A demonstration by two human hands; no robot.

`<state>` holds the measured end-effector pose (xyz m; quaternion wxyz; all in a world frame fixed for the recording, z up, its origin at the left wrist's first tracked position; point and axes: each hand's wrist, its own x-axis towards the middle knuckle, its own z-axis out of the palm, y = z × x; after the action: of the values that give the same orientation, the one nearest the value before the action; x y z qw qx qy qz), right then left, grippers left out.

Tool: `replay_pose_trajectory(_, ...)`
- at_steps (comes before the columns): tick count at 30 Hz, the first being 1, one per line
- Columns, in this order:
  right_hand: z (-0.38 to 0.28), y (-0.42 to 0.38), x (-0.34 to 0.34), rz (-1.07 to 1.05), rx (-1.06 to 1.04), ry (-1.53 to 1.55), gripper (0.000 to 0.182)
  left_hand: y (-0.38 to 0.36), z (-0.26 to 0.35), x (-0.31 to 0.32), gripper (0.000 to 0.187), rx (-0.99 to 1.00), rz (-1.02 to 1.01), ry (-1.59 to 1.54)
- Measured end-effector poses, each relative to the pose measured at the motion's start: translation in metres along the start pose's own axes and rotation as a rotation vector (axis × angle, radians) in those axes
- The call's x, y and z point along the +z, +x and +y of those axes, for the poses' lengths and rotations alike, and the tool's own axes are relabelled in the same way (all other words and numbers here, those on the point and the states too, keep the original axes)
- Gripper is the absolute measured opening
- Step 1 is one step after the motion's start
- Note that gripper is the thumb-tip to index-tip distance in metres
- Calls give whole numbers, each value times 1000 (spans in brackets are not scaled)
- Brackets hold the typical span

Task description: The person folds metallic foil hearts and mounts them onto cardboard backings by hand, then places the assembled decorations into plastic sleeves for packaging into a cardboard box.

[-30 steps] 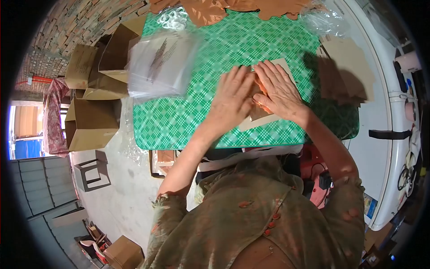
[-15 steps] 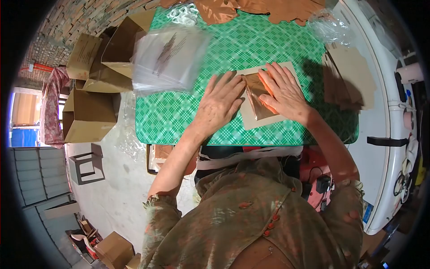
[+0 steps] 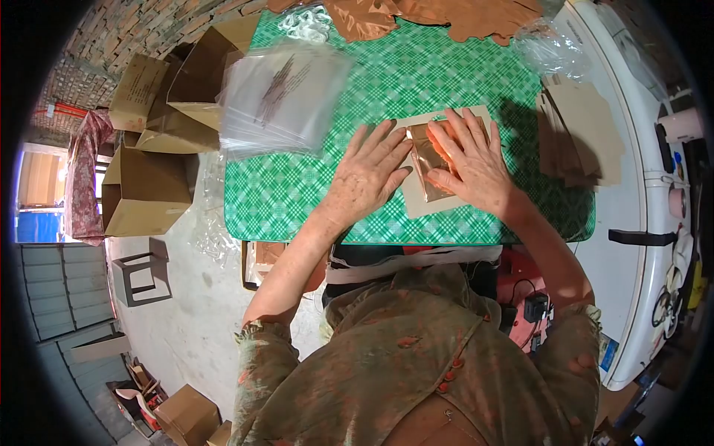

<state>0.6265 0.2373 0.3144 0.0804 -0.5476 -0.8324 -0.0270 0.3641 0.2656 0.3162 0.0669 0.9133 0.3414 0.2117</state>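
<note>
A beige card lies at the near part of the green checked table, with a shiny copper-coloured sheet on top of it. My left hand rests open with fingers spread on the table, its fingertips at the left edge of the card and sheet; it holds nothing. Over the sheet, my right hand holds down a bunched orange cloth, which shows between thumb and forefinger. The rest of the cloth is hidden under the palm and fingers.
Clear plastic bags are stacked on the left of the table. More beige cards lie at the right. Brown sheets, white cords and crumpled clear plastic sit at the far edge. Cardboard boxes stand left.
My right hand has shifted slightly, its fingers are more spread, and the orange cloth shows differently beneath it. The left hand has moved slightly to the right.
</note>
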Motion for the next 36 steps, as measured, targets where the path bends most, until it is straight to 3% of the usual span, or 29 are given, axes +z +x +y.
replay_pose_trajectory(11, -4, 1, -8, -112, 47, 32, 79, 4, 0, 2, 48, 8, -19, 17)
replay_pose_trajectory(36, -2, -1, 5, -8, -23, -1, 82, 17, -12, -2, 49, 130, -98, -3)
